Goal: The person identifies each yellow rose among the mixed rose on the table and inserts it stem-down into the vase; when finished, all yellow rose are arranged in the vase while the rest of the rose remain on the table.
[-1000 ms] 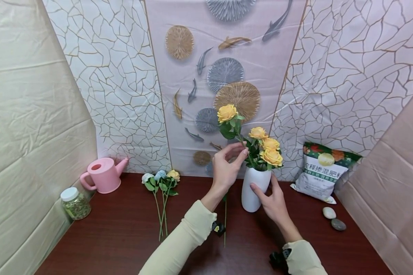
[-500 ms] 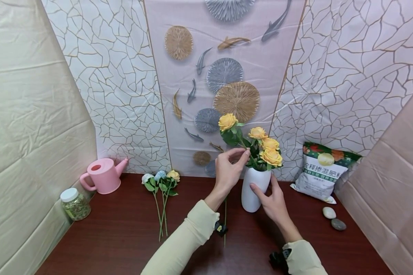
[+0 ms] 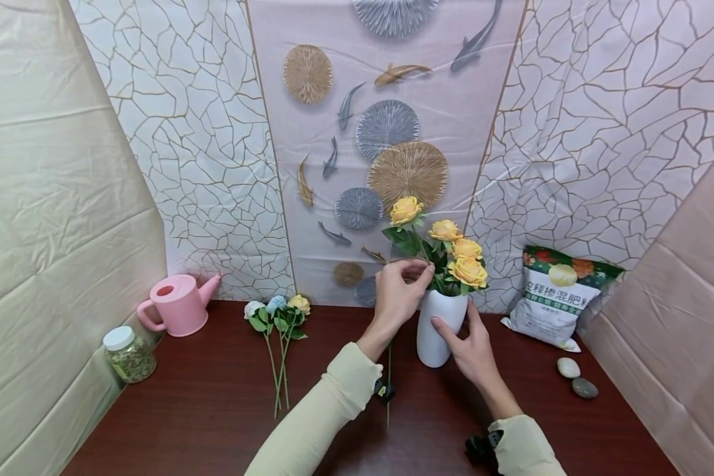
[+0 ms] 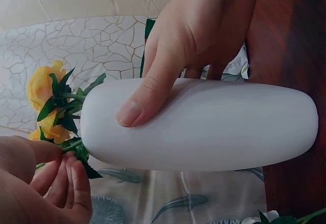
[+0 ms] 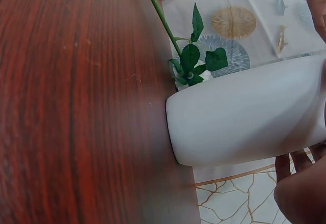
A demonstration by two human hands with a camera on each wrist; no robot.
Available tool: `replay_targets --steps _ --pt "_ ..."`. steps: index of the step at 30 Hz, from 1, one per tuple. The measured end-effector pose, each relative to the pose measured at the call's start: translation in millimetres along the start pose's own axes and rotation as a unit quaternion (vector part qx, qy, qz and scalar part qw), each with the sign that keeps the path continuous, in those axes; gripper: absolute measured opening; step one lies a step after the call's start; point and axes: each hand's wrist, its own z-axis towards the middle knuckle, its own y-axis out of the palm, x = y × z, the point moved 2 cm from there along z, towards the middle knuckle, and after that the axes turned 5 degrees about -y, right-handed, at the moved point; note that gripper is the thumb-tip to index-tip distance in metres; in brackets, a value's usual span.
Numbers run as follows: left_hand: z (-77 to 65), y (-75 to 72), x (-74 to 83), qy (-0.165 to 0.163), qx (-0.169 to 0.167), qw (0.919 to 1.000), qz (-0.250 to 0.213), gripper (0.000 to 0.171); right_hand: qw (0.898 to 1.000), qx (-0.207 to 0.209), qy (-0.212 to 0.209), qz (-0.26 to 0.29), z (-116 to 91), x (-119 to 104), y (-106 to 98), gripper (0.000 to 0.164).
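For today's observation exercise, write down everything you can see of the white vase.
The vase is plain matte white, smooth, probably ceramic, a tall rounded oval narrowing slightly to its mouth. It stands upright on the dark red wooden table, near the patterned backdrop. Yellow roses with green leaves rise from its mouth. The right hand holds its side, thumb across the front. The left hand pinches a rose stem just above the mouth. No cracks or marks show.

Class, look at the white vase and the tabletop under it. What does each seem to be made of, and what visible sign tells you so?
Vase: probably ceramic with a matte white finish; its surface looks smooth and even, with only soft shading, though plastic is possible.
Tabletop: reddish-brown wood or wood-look laminate; long grain streaks run across it, with a slight sheen.
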Motion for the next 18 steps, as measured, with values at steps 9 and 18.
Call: replay_targets --steps 9,18 --pt "4.5 7.6 -3.1 -0.036 -0.022 0.9976 0.055 0.011 1.0 -0.002 -0.002 0.001 0.5 1.1 -0.4 0.077" --pt "3.5 7.9 -4.2 -0.049 0.0 0.9972 0.056 0.023 1.0 -0.004 -0.008 0.017 0.3 1.5 0.0 0.077"
